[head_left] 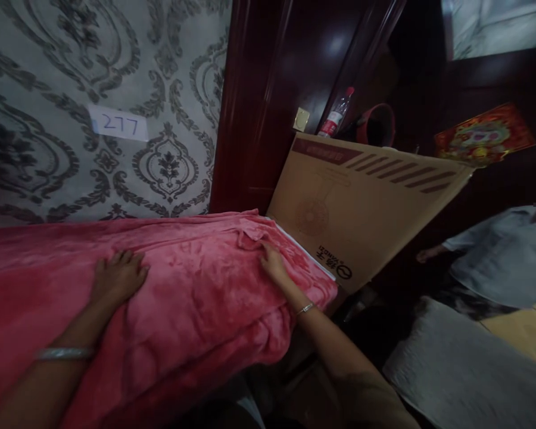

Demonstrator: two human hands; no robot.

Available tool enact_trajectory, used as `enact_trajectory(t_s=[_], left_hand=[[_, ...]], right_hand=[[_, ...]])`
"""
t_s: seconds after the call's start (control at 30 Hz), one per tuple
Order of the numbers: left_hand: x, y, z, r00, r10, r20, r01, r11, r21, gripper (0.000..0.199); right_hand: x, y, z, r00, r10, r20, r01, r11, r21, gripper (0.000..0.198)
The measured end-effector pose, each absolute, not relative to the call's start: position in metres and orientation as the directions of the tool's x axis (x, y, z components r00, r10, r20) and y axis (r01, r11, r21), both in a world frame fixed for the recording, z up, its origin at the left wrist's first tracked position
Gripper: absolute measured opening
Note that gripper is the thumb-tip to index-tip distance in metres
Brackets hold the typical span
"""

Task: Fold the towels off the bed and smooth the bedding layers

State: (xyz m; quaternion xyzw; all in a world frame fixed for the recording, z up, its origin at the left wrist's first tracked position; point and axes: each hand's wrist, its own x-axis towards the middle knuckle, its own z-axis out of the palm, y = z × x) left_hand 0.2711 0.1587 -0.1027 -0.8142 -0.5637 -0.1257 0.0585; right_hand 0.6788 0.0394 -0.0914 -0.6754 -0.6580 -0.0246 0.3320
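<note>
A pink plush blanket (192,286) lies in folds across a raised surface against the wall. My left hand (118,277) rests flat on it at the left, fingers spread, with a wide silver bangle on the wrist. Near the blanket's far right corner, my right hand (272,262) has its fingers bent around a raised fold of the fabric. A thin bracelet circles that wrist. Beside this hand, a strip of white edge (312,259) shows along the blanket's right end. The tips of my right fingers are partly hidden in the fold.
A large cardboard box (361,208) stands right of the blanket, with a plastic bottle (337,113) by its top edge. Patterned wallpaper (170,161) bears a paper label (120,124) reading 277. A person (509,250) is at right, near a grey fuzzy cover (469,363).
</note>
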Motion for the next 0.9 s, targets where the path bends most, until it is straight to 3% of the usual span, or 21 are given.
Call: enact_trajectory(t_s=[0.2,0.53,0.73,0.9], left_hand=[[0.269,0.156,-0.098,0.321,0.907,0.274,0.945,-0.326,-0.028,0.063],[0.265,0.161,-0.111,0.279,0.923,0.267,0.959,-0.255,-0.122,0.063],[0.258,0.167,-0.123,0.284,0.912,0.297,0.959,-0.263,-0.110,0.072],[0.258,0.163,-0.123,0.275,0.889,0.366,0.961,-0.266,-0.075,0.080]], right_hand=[[0.702,0.089,-0.081,0.276,0.841,0.464,0.922,-0.096,-0.375,0.070],[0.735,0.141,-0.076,0.352,0.882,0.313,0.903,-0.232,-0.362,0.025],[0.763,0.177,-0.068,0.479,0.828,0.291,0.837,-0.332,-0.434,0.034],[0.770,0.199,-0.069,0.506,0.817,0.277,0.811,-0.342,-0.475,0.028]])
